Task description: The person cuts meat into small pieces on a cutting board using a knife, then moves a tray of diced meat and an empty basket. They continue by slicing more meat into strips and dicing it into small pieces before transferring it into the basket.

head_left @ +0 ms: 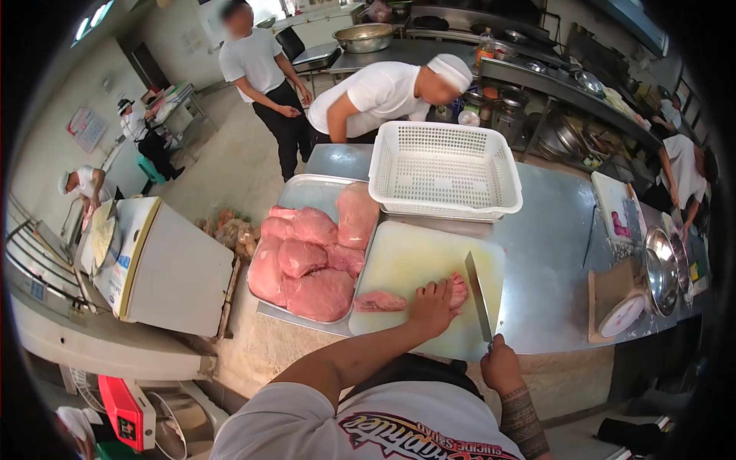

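Note:
My left hand (432, 308) lies over a piece of raw meat (458, 291) on the white cutting board (399, 249), its fingers pressed down on the meat. Part of that piece shows past my fingertips. In my right hand (502, 366) is the handle of a knife (479, 297); the long blade points away from me, just right of the meat. Another strip of meat (380, 301) rests on the board left of my left hand. Beside the board, a metal tray (307, 182) holds several large raw cuts (320, 293).
A white perforated basket (445, 201) stands behind the board. To the right on the metal table (540, 230) are a dial scale (619, 316), metal bowls (661, 268) and a second board (609, 192). One person (379, 96) bends near the table's far edge; another (257, 65) stands behind.

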{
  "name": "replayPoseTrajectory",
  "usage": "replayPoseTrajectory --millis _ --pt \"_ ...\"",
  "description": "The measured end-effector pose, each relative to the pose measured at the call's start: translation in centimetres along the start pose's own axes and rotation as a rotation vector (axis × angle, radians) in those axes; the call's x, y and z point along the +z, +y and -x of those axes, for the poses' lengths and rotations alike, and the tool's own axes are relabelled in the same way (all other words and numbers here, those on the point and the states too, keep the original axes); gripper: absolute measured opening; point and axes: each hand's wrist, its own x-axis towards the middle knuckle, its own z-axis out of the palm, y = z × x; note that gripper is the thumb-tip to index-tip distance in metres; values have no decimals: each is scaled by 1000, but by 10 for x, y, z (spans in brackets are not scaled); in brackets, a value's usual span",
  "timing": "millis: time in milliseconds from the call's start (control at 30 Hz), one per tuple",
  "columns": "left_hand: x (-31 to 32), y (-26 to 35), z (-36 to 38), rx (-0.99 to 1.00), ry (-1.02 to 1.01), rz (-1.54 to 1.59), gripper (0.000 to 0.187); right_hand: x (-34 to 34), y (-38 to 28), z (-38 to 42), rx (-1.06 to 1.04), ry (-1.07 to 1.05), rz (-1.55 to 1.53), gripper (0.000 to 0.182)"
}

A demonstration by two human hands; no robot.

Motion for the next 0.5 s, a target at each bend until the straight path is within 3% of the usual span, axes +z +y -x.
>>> replayPoseTrajectory --millis 100,400,500 --pt "-11 -5 -1 12 -56 97 84 6 -5 3 45 33 -22 30" --pt "-34 -15 -23 -202 -409 347 90 8 -12 10 85 36 -74 29" --pt "-34 -5 -11 -96 -292 285 90 0 -14 13 65 15 -82 30"
